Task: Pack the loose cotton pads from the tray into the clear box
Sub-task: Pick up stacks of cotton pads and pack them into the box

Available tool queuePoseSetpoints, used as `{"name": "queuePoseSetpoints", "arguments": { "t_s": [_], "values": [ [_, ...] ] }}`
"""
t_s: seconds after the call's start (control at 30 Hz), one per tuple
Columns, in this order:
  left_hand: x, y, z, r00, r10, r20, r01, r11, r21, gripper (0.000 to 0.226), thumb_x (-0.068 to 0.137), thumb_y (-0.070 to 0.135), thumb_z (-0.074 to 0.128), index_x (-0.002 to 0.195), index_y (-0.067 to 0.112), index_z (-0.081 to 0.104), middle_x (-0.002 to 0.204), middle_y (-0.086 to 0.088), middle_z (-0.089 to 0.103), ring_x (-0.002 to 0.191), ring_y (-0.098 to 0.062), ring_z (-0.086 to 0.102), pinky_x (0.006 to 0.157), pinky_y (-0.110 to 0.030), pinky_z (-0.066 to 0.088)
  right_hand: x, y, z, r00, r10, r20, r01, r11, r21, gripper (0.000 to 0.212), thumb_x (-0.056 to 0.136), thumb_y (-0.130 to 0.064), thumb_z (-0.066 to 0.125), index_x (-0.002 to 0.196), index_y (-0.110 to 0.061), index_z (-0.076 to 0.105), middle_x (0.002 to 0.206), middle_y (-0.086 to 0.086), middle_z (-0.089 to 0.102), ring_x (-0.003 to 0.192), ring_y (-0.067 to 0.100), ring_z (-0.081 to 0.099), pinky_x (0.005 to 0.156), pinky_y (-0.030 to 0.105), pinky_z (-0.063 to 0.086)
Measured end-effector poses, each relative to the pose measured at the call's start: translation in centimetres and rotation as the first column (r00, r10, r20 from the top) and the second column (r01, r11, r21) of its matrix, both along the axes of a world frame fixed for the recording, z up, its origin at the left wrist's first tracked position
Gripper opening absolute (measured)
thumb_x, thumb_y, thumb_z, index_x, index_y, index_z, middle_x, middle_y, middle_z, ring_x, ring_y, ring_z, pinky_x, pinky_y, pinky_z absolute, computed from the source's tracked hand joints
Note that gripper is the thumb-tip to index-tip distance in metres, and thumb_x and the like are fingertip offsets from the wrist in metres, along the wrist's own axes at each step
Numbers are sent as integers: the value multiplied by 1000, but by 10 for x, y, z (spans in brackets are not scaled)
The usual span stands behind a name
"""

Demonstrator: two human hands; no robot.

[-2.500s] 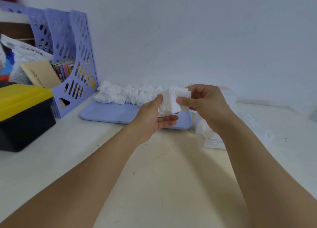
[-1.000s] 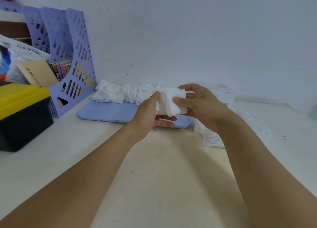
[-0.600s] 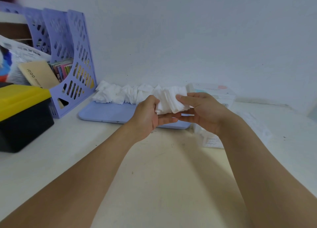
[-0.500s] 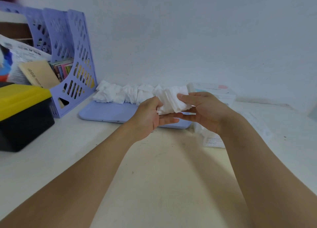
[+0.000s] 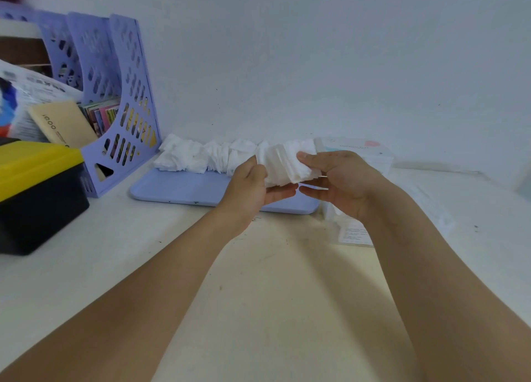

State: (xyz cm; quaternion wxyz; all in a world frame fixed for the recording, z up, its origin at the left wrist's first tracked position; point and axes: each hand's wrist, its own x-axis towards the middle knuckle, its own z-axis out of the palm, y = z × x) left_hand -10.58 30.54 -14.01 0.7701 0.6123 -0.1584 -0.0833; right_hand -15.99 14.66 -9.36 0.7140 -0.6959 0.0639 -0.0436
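Note:
A stack of white cotton pads [image 5: 283,167] is held between both hands above the right part of the lilac tray [image 5: 184,190]. My left hand [image 5: 248,190] grips its left end with thumb on top and fingers underneath. My right hand [image 5: 339,184] pinches its right end. More loose cotton pads [image 5: 201,157] lie in a row along the tray's far edge. The clear box [image 5: 359,154] stands just right of the tray, partly hidden behind my right hand; its inside does not show.
A lilac file rack [image 5: 123,102] with books stands left of the tray against the wall. A black bin with a yellow lid [image 5: 34,191] sits at the far left. A clear lid or wrapper with a label [image 5: 356,233] lies right of the tray.
Both hands have turned and squared the stack of pads between them, staying above the tray's right end. The right hand's fingers have shifted under the stack.

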Motion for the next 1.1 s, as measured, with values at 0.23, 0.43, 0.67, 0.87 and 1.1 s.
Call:
{"name": "queuePoseSetpoints", "arguments": {
  "t_s": [0.23,0.43,0.67,0.87,1.1],
  "values": [
    [-4,-3,1,996,-75,-53,70,992,-101,40,103,5,34,134,11,59,121,-12,72,104,-27,73,98,-42,56,2,7,0,999,0,-46,15,948,319,28,90,-16,74,113,0,69,100,14,73,91,26,72,88,33,60],
    [-6,-3,4,974,-123,-189,86,977,-196,41,100,4,33,131,6,60,122,-20,69,102,-34,72,81,-41,62,5,9,-5,998,-33,-59,43,980,194,24,92,-18,73,107,0,72,100,14,74,88,24,70,89,32,56],
    [-5,1,8,975,-82,-206,76,996,-36,39,98,40,57,127,15,64,122,-14,71,112,-31,69,92,-45,59,6,16,-10,999,-31,9,32,991,-129,23,95,-25,69,106,-5,72,103,10,76,91,15,69,87,32,57],
    [-3,-2,5,990,-45,-137,47,999,14,61,79,56,69,128,19,65,118,-1,74,113,-18,67,97,-37,55,6,38,-12,1000,5,16,-2,975,-221,29,98,-29,55,120,-10,60,117,3,70,110,16,66,103,40,53],
    [-9,0,11,993,-76,-91,85,992,94,53,89,54,62,130,20,62,122,-8,71,98,-16,71,75,-33,58,11,45,-9,992,-76,105,87,990,-108,73,89,-67,47,150,-26,42,145,-2,54,129,16,55,111,38,43]
  ]
}}
